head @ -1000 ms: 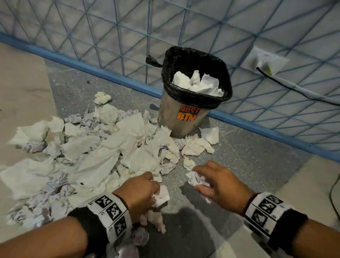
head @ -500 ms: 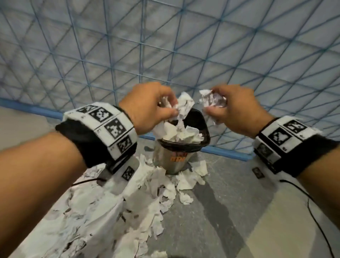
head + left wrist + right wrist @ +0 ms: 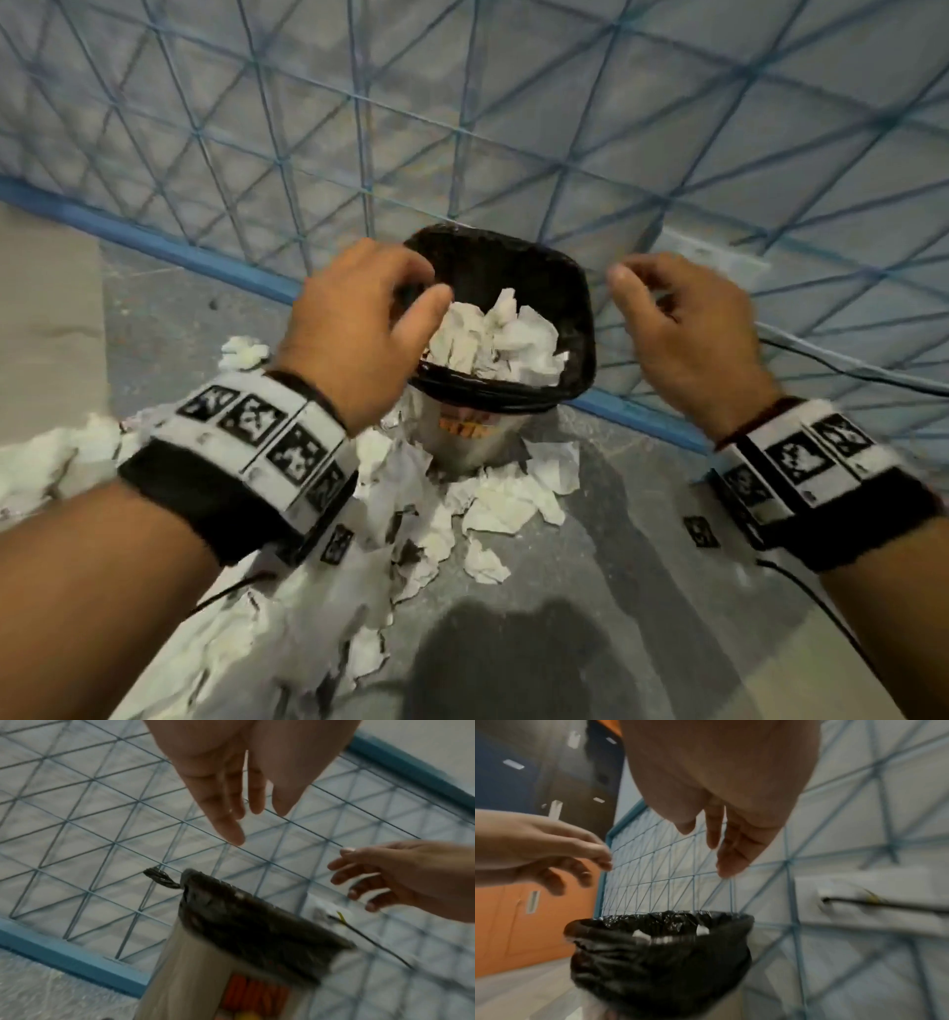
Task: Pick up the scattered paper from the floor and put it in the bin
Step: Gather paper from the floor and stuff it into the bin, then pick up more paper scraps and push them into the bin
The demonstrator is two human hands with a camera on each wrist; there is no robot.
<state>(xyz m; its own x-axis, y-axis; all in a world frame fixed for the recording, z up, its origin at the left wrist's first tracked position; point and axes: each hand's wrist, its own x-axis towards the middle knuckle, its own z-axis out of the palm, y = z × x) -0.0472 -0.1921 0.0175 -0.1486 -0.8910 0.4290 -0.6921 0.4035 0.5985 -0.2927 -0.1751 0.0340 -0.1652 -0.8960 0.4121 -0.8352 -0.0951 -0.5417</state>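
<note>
The bin [image 3: 580,308] has a black liner and an orange label, and stands against the blue-gridded wall. Crumpled white paper [image 3: 493,339] fills it to near the rim. My left hand [image 3: 375,313] hovers over the bin's left rim, empty, with relaxed fingers [image 3: 228,825]. My right hand [image 3: 667,318] hovers just right of the bin, also empty, its fingers [image 3: 731,858] loosely spread. More scattered paper [image 3: 493,509] lies on the grey floor in front of and left of the bin. The bin's liner [image 3: 257,923] shows below the hand in the left wrist view, and its liner rim [image 3: 659,923] in the right wrist view.
A white wall socket [image 3: 714,262] with a black cable [image 3: 847,370] sits on the wall right of the bin. A blue skirting strip [image 3: 154,241] runs along the wall base. Beige floor tiles [image 3: 46,318] border the grey floor on the left. Orange cabinets [image 3: 526,902] appear behind.
Both hands rose from the floor with paper, carried it over the bin, then let go. The paper now lies in the bin and both hands are empty.
</note>
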